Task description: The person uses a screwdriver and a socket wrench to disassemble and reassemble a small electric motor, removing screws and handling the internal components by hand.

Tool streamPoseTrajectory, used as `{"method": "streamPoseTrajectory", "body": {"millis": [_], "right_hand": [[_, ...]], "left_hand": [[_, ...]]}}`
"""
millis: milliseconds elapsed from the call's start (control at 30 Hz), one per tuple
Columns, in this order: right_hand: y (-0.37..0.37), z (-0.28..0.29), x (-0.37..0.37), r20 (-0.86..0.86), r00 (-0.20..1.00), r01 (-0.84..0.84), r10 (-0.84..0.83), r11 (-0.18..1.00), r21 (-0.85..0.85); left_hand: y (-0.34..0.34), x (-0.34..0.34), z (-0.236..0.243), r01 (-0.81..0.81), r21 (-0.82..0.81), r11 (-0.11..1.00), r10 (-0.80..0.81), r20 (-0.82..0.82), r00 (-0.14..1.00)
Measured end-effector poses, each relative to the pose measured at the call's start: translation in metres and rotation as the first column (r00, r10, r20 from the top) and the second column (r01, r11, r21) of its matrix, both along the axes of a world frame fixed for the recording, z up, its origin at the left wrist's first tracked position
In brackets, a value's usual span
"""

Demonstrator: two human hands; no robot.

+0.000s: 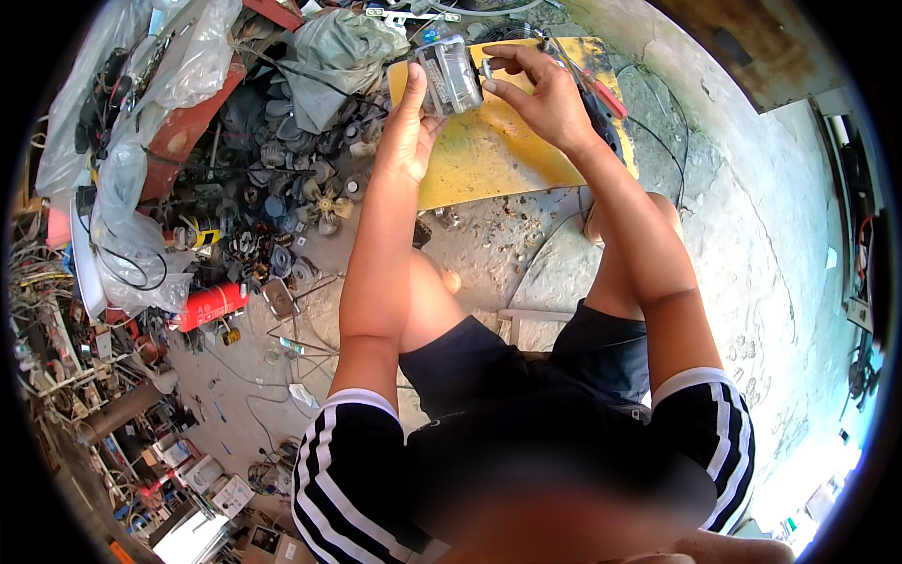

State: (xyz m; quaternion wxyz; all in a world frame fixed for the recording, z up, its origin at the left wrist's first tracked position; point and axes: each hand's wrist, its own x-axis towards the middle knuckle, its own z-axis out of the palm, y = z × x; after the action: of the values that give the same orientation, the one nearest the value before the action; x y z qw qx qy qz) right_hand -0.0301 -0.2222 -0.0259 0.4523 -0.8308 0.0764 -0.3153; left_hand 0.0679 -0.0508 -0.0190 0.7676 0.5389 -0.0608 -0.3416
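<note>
A silver cylinder with a pale label, which looks like an electric motor (449, 77), is held up over a worn yellow board (507, 164). My left hand (406, 139) supports it from the left, thumb pointing up along its end and the other fingers partly hidden beneath it. At its right end, my right hand (547, 99) pinches the short shaft or small fitting between thumb and fingertips. A tool with a red handle (606, 96) lies on the board's right side, beyond my right wrist, with dark tools or cable beside it.
Heaped motor parts and small fan wheels (327, 205) cover the floor to the left. Behind them sits a grey plastic bag (343, 61). A red cylinder (209, 306) lies further left. Thin black cable (669, 150) trails across the concrete on the right.
</note>
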Motion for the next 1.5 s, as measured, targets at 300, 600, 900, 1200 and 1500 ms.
{"method": "streamPoseTrajectory", "body": {"millis": [300, 600, 900, 1200, 1500], "right_hand": [[0.003, 0.01, -0.006, -0.239, 0.971, 0.048, -0.028, 0.996, 0.081], [0.003, 0.008, -0.006, -0.208, 0.976, 0.067, -0.064, 0.998, 0.003], [0.002, 0.001, -0.004, 0.022, 0.999, 0.045, -0.044, 0.995, -0.086], [-0.002, 0.006, -0.008, -0.177, 0.983, 0.029, -0.041, 0.997, -0.071], [-0.078, 0.013, -0.021, -0.073, 0.936, 0.346, -0.343, 0.868, 0.357]], "left_hand": [[0.002, 0.001, -0.002, 0.097, 0.039, 0.994, -0.1, 0.079, 0.992], [0.002, 0.0, 0.0, 0.111, 0.038, 0.993, -0.113, 0.061, 0.992], [0.003, 0.0, 0.001, 0.101, 0.054, 0.993, -0.104, 0.044, 0.994], [0.003, -0.002, 0.005, 0.125, 0.072, 0.99, -0.125, -0.004, 0.992], [0.009, 0.007, -0.005, 0.046, 0.028, 0.999, -0.043, -0.104, 0.994]]}}
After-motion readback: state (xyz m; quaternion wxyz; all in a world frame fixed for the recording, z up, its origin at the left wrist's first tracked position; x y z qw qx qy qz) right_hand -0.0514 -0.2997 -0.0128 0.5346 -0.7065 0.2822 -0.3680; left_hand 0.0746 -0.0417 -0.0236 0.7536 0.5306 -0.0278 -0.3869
